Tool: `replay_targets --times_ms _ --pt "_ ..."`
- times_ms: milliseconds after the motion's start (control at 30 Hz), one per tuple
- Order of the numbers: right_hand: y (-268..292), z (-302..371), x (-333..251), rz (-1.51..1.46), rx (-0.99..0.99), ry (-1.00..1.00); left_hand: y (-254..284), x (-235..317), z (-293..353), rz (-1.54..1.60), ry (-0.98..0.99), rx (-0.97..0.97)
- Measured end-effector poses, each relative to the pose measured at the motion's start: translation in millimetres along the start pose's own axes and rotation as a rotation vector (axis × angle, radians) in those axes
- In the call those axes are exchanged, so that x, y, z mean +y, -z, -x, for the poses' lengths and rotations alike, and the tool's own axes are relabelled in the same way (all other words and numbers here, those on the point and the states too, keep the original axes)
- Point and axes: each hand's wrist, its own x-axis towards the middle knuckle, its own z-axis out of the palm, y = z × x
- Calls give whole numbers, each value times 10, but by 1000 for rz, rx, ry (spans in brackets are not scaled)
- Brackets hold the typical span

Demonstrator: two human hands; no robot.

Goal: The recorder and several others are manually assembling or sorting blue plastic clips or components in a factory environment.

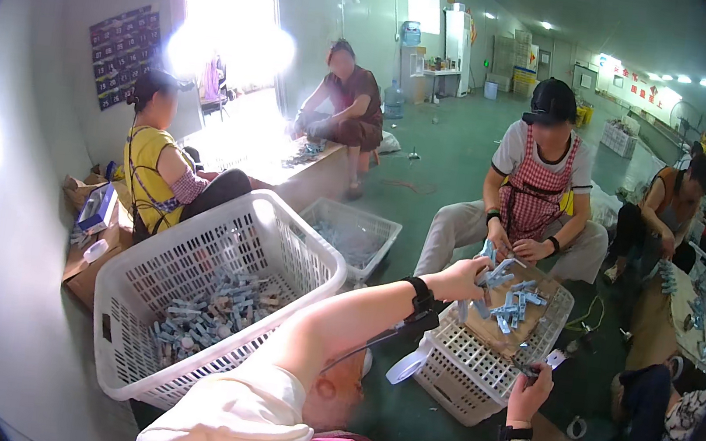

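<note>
My left hand (458,280) reaches across to the far left part of an upturned white crate (466,380) topped with brown cardboard (524,337). Its fingers are closed round several pale blue, clip-like plastic pieces (494,278). More such blue pieces (517,308) lie in a loose heap on the cardboard. Close to the crate's near right corner, my right hand (531,390) is closed on a small dark thing, too small to make out. Across the crate, a co-worker's hands (519,247) hold something slim and pale close to my left hand.
A big white basket (312,270) with many blue pieces (214,314) stands at my left. Behind it is a smaller clear bin (381,240). A white ring-shaped roll (407,366) hangs at the crate's left side. Seated people work at the left, back and right.
</note>
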Motion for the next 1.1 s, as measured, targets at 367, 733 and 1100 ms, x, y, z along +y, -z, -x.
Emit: replay_targets --times_ms 367,733,1100 --pt "-41 -32 -43 9 -8 -3 -81 -128 -71 -37 -95 2" --pt "109 -35 -284 -13 84 70 -302 -320 -113 -56 22 -62" --pt "303 -283 -198 -22 30 -80 -1233 -758 -855 11 56 -94"
